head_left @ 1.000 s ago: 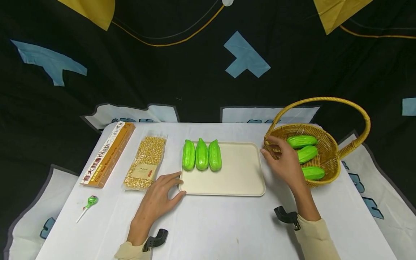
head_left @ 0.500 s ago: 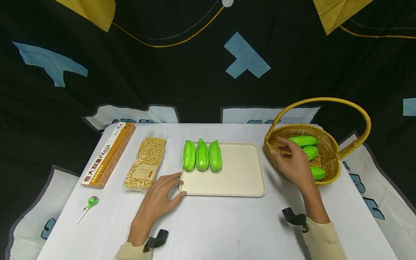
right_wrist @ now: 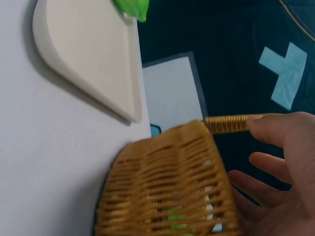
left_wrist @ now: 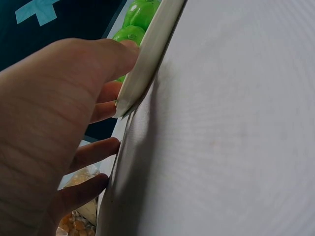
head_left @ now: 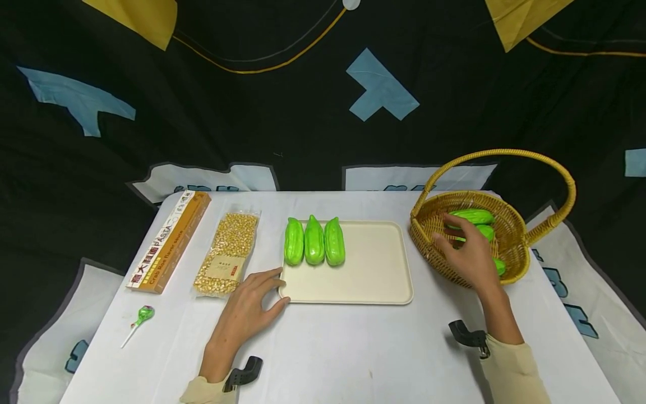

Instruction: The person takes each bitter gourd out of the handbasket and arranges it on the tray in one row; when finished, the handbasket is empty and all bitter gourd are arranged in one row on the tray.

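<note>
My left hand [head_left: 247,308] rests at the near left corner of a cream rectangular tray [head_left: 373,264]. In the left wrist view its thumb and fingertips touch the tray rim [left_wrist: 147,64]. Three glossy green, ridged, cucumber-like vegetables [head_left: 314,241] lie side by side along the tray's left part. My right hand [head_left: 471,255] reaches over the near left rim of a wicker basket [head_left: 429,252], fingers parted and nothing held. Its fingertips are close to more such green vegetables [head_left: 474,216] inside, partly hidden by the hand. In the right wrist view the basket wall [right_wrist: 167,182] stands below the hand.
The basket's tall arched handle [head_left: 504,152] rises above the right hand. Left of the tray lie a bag of corn kernels [head_left: 232,235], a pasta box [head_left: 169,241] and a green-wrapped lollipop [head_left: 144,313]. A dark patterned cloth [head_left: 303,123] hangs behind the table.
My right hand has moved right, from the basket's left rim to over the vegetables inside, covering more of them. The left hand and tray have stayed in place.
</note>
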The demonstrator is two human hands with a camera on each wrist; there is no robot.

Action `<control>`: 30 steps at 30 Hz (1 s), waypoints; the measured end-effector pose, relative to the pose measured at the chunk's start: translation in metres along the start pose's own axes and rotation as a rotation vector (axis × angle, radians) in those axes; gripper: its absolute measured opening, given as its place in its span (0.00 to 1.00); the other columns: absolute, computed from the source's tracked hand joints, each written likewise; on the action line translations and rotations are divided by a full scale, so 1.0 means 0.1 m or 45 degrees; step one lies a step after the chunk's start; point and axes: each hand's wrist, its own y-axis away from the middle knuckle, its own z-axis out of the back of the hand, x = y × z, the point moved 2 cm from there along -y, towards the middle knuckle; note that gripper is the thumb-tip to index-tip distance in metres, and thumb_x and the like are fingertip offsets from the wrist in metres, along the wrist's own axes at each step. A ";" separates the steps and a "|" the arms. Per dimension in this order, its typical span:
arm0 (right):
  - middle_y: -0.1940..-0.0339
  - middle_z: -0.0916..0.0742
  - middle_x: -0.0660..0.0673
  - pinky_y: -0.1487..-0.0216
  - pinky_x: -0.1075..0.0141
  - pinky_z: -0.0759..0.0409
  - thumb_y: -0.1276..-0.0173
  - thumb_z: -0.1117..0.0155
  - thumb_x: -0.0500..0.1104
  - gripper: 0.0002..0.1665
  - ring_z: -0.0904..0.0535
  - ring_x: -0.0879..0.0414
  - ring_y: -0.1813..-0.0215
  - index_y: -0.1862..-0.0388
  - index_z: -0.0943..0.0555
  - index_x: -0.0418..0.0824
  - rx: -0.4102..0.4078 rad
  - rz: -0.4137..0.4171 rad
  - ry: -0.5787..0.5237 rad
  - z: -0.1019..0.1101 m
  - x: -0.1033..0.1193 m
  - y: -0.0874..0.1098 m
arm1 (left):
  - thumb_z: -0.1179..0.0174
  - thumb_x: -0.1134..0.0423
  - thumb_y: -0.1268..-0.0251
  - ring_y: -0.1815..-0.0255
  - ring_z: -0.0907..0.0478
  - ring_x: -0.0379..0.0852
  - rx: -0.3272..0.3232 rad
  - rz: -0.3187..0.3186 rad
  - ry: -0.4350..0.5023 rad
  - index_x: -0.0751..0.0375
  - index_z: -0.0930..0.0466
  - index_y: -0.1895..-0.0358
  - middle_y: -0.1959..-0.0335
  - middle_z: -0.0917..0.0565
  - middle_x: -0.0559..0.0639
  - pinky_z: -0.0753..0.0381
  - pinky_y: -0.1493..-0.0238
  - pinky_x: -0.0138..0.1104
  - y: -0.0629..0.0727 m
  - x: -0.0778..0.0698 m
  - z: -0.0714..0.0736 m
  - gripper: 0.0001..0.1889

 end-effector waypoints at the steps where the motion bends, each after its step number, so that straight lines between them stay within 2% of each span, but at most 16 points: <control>1: 0.27 0.20 0.29 0.37 0.35 0.16 0.21 0.31 0.46 0.35 0.19 0.30 0.33 0.22 0.28 0.33 0.001 -0.012 0.003 0.01 -0.02 0.00 | 0.21 0.50 0.37 0.35 0.17 0.57 -0.001 0.000 0.001 0.56 0.10 0.48 0.31 0.15 0.54 0.16 0.33 0.52 0.00 0.00 0.00 0.19; 9: 0.30 0.20 0.25 0.35 0.34 0.17 0.20 0.32 0.49 0.38 0.19 0.28 0.34 0.21 0.30 0.31 0.010 -0.082 0.036 0.12 -0.16 0.01 | 0.21 0.50 0.37 0.35 0.17 0.57 -0.003 0.000 0.007 0.56 0.10 0.48 0.31 0.16 0.54 0.17 0.33 0.52 0.00 -0.01 0.01 0.20; 18: 0.28 0.24 0.23 0.36 0.32 0.18 0.19 0.33 0.49 0.40 0.21 0.25 0.34 0.18 0.33 0.32 0.032 -0.135 0.143 0.23 -0.31 0.02 | 0.21 0.50 0.37 0.35 0.17 0.57 0.000 0.000 0.005 0.56 0.10 0.48 0.31 0.16 0.54 0.16 0.33 0.52 0.00 -0.01 0.00 0.20; 30: 0.29 0.25 0.19 0.36 0.28 0.22 0.19 0.34 0.49 0.40 0.23 0.23 0.34 0.20 0.33 0.29 0.020 -0.202 0.291 0.32 -0.52 -0.07 | 0.21 0.50 0.36 0.34 0.17 0.57 0.012 0.013 0.006 0.56 0.10 0.48 0.31 0.16 0.53 0.16 0.33 0.52 -0.01 -0.01 0.00 0.19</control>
